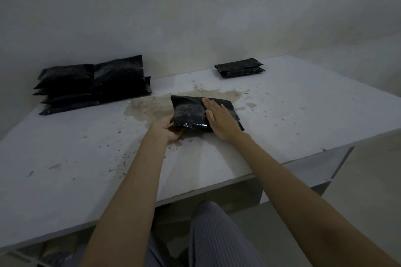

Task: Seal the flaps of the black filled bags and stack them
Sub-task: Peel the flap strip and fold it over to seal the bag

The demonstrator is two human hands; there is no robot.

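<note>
The table (65,158) spreads pale and flat under both forearms, speckled with dark flecks, and a brownish stain (152,104) lies on it beneath and beyond the hands. A bare grey wall (195,17) rises behind the table's far edge.

Well beyond the left hand and off to its left, a large pile of black bags (93,84) sits against the wall, several layers deep and loosely heaped. Well beyond the right hand and a little to its right, a small neat stack of black bags (239,67) lies near the far edge, about two bags high.

Between and under the hands lies the black filled bag (191,112), flat on the table over the stain. It is glossy, bulging and pebbled where its contents press against the film; its far-left corner is lifted slightly, and its near edge catches a strip of light.

The right hand (219,119) lies palm-down on the right part of the bag, fingers straight and together, pressing flat. The left hand (169,129) grips the bag's near-left corner, its fingers curled beneath the edge and the thumb at the side.

Below the table edge, striped trousers (208,234) show between the arms.
</note>
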